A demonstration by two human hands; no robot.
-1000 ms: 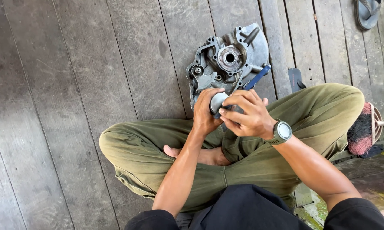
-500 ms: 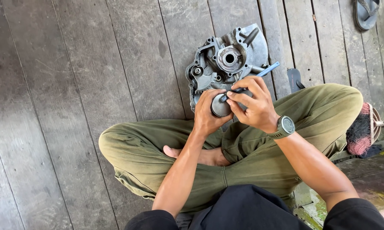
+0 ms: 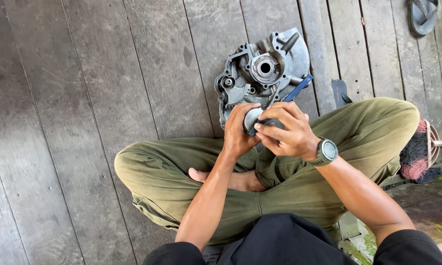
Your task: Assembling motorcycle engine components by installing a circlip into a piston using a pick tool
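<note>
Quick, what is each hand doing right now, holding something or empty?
Left hand: closed around a small round grey metal part.
Right hand: closed on a blue-handled tool, its tip at that part.

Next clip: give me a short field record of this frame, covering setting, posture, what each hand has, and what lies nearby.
setting: grey wooden plank floor
posture: person seated cross-legged, olive trousers
left hand: grip closed around a small round metal part
right hand: grip closed on a blue-handled tool, working end at the round part
wrist: watch on the right arm
in front of hands: grey metal engine cover, lying on the floor
nearby: sandal at top right; brush by the right knee
</note>
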